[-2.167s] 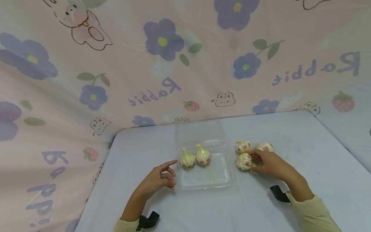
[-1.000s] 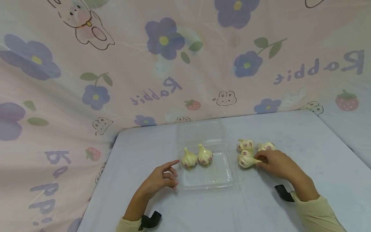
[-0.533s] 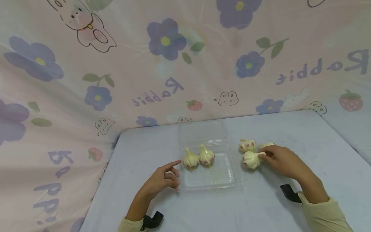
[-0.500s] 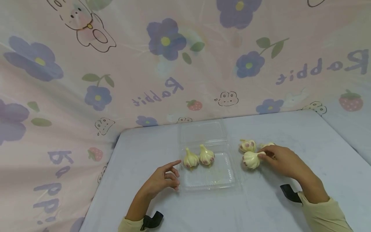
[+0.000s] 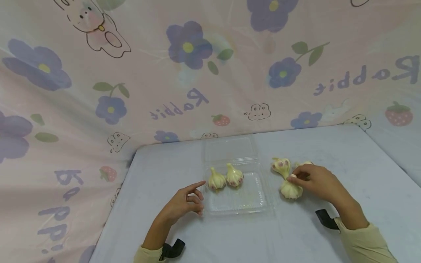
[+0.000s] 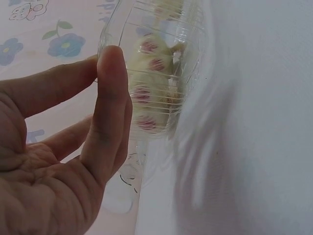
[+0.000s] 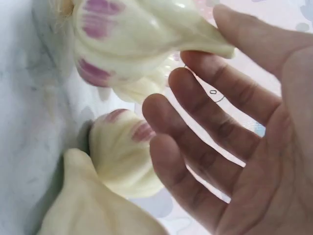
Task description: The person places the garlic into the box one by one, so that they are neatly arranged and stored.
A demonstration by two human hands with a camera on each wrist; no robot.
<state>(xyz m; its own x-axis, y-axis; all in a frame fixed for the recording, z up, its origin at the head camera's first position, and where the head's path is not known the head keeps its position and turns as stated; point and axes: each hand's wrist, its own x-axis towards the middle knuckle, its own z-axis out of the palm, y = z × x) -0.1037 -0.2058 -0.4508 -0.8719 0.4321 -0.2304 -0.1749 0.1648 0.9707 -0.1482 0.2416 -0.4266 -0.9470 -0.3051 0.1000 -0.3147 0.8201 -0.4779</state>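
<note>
My right hand pinches a garlic bulb by its stem between thumb and forefinger. In the right wrist view this bulb is at the top, its stem between the fingertips; the other fingers spread loosely. Beside it lies another garlic bulb, and a third bulb is partly hidden behind the hand. My left hand is at the left wall of a clear plastic clamshell box, forefinger extended to its rim, gripping nothing. Inside, two garlic bulbs sit side by side, stems pointing away.
The box's clear lid is folded back flat toward the rear. A white-covered table lies beneath, with a printed cloth hanging behind and at the left. Black wrist mounts stick out from both wrists.
My right hand has taken the nearest loose bulb by the stem and turned it, so its round body now points toward me. The left hand and the boxed bulbs keep their places.
</note>
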